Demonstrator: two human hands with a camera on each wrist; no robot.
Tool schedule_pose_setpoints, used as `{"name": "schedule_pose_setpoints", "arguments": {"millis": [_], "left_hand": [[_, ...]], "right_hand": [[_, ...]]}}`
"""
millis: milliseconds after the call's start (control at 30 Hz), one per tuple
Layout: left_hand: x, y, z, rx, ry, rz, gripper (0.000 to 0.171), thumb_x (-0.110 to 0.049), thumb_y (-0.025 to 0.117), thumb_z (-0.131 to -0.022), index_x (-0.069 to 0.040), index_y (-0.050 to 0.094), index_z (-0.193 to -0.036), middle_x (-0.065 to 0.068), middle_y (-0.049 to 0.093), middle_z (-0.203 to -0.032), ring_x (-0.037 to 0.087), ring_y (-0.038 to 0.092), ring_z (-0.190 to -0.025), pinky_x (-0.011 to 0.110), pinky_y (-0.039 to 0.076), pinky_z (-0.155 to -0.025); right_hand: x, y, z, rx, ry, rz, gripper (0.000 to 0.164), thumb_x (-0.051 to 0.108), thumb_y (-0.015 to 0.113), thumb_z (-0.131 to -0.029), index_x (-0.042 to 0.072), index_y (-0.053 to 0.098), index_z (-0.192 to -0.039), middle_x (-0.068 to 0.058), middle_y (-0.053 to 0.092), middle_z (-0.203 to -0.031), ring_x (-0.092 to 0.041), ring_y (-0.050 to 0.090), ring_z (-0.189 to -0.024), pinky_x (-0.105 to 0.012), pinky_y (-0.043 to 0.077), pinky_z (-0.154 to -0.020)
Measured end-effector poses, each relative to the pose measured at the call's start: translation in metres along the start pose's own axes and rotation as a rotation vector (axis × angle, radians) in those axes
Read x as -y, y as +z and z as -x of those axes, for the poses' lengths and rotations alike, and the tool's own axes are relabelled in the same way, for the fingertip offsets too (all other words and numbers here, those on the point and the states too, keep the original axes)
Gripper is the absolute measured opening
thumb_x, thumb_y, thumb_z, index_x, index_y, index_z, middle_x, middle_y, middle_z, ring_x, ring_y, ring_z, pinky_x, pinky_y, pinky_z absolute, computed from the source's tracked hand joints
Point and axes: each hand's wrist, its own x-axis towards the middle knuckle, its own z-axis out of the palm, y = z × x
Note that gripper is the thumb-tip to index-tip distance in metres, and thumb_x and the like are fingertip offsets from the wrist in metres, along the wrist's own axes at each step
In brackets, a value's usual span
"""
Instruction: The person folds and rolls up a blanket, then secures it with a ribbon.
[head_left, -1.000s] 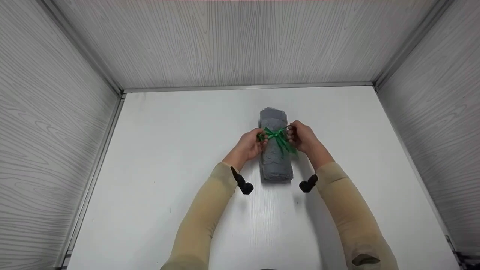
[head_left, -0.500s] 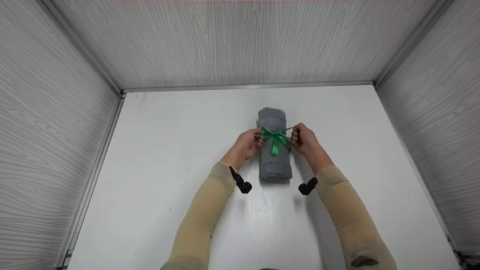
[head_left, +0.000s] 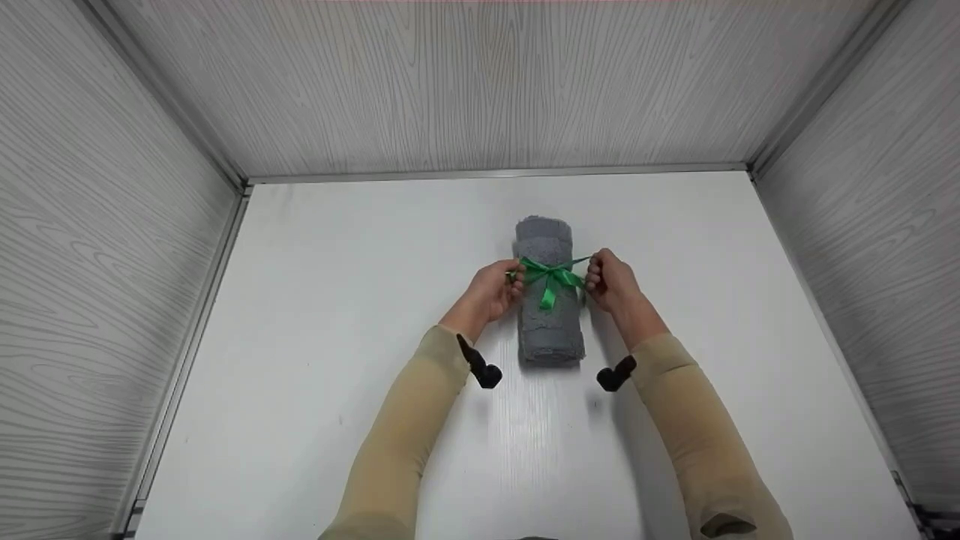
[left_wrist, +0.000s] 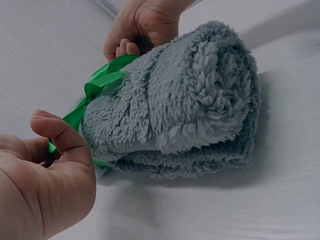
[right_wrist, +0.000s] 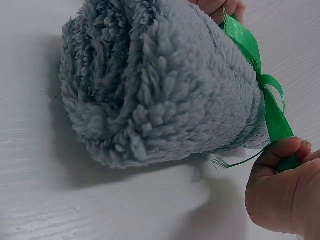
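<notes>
A rolled grey fluffy towel [head_left: 550,330] lies lengthwise on the white table, its spiral end showing in the left wrist view. Round its middle runs a green ribbon [head_left: 551,274], knotted on top in a bow with a loose tail. My left hand [head_left: 490,291] pinches the ribbon at the towel's left side. On the other side, my right hand [head_left: 615,283] grips another part, drawn taut from the knot in the head view. A frayed ribbon end hangs below my right fingers [right_wrist: 282,150] in the right wrist view.
The white tabletop [head_left: 337,300] is enclosed by pale wood-grain panels [head_left: 480,90] at the back and both sides. Metal strips run along its edges. A black wrist mount [head_left: 484,366] sticks out from each tan sleeve [head_left: 401,420].
My hands have spread slightly apart, the right one moving right and a little nearer. The ribbon between them is stretched more, and the bow's tail now hangs straighter down the towel.
</notes>
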Motion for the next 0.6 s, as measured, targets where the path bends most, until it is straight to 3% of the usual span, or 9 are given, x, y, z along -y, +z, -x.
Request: {"name": "schedule_pose_setpoints", "arguments": {"millis": [167,267,433,533,600], "left_hand": [[-0.002,0.001,-0.001,0.039,0.002,0.011,0.023,-0.022,0.051,-0.110,-0.002,0.063,-0.110,0.003,0.058,-0.084,0.009,0.052,-0.064,0.021,0.043,-0.055],[-0.004,0.000,-0.001,0.094,0.025,-0.035,0.023,-0.017,0.055,-0.108,0.001,0.059,-0.121,0.004,0.057,-0.086,0.009,0.055,-0.068,0.021,0.047,-0.059],[-0.004,-0.003,0.000,0.104,0.118,-0.241,0.039,-0.015,0.059,-0.105,-0.003,0.052,-0.142,0.005,0.059,-0.095,0.013,0.056,-0.078,0.032,0.050,-0.077],[-0.003,-0.001,0.002,0.064,0.211,-0.394,0.036,-0.019,0.058,-0.106,-0.006,0.057,-0.141,0.005,0.065,-0.104,0.017,0.061,-0.093,0.042,0.049,-0.096],[-0.002,0.001,0.003,0.045,0.264,-0.441,0.034,-0.020,0.056,-0.107,-0.007,0.059,-0.139,0.005,0.068,-0.109,0.020,0.062,-0.106,0.045,0.046,-0.105]], "right_hand": [[0.004,-0.002,0.000,0.018,0.019,-0.039,0.030,0.013,0.052,-0.102,0.006,0.053,-0.072,-0.001,0.047,-0.062,-0.013,0.044,-0.054,-0.025,0.040,-0.046],[0.008,-0.006,0.001,0.065,0.019,-0.069,0.030,0.021,0.056,-0.106,0.006,0.055,-0.080,-0.003,0.050,-0.065,-0.014,0.047,-0.059,-0.026,0.042,-0.050],[0.014,-0.011,0.004,0.154,-0.010,0.015,0.034,0.037,0.061,-0.104,0.009,0.058,-0.086,-0.002,0.054,-0.070,-0.015,0.051,-0.066,-0.027,0.043,-0.056],[0.014,-0.011,0.005,0.202,-0.053,0.080,0.032,0.036,0.062,-0.104,0.010,0.064,-0.086,-0.001,0.056,-0.071,-0.016,0.052,-0.069,-0.028,0.042,-0.063],[0.014,-0.011,0.005,0.218,-0.093,0.110,0.027,0.032,0.061,-0.105,0.011,0.067,-0.089,-0.002,0.058,-0.073,-0.017,0.053,-0.072,-0.030,0.043,-0.068]]}}
